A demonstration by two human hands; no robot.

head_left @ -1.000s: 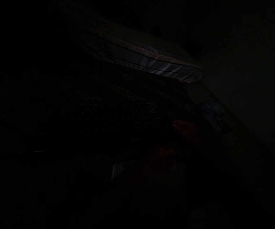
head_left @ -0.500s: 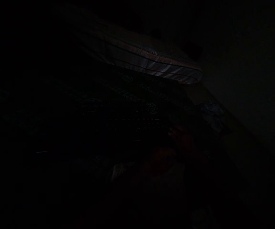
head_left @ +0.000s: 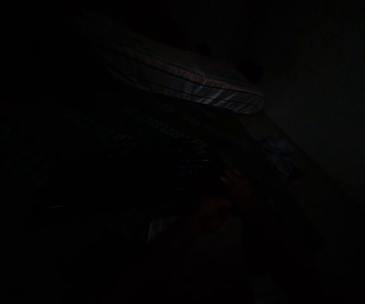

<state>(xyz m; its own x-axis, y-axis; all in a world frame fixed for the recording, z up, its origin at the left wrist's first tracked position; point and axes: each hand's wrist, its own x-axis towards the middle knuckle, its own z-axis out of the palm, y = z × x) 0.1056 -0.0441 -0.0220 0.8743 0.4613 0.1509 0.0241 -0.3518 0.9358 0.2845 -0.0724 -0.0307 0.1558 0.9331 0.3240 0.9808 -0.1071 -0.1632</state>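
The view is very dark. My right hand [head_left: 241, 188] shows as a dim reddish shape at the right edge of a black area with thin glinting lines. Close below and to its left lies my left hand [head_left: 212, 211], fainter still. Whether either one holds anything is lost in the shadow. Beyond them spreads a dark sheet [head_left: 179, 122] printed with round emblems and rows of lettering. What the black, glinting thing [head_left: 193, 165] in front of my hands is, I cannot make out.
A mattress-like pad [head_left: 201, 86] with a striped side lies across the back. A crumpled pale item [head_left: 277, 154] sits to the right, near the foot of a dark wall [head_left: 334, 105]. A pale corner of something [head_left: 153, 230] shows below the sheet.
The picture has become slightly darker and the view has shifted a little. Both hands stay in nearly the same place.
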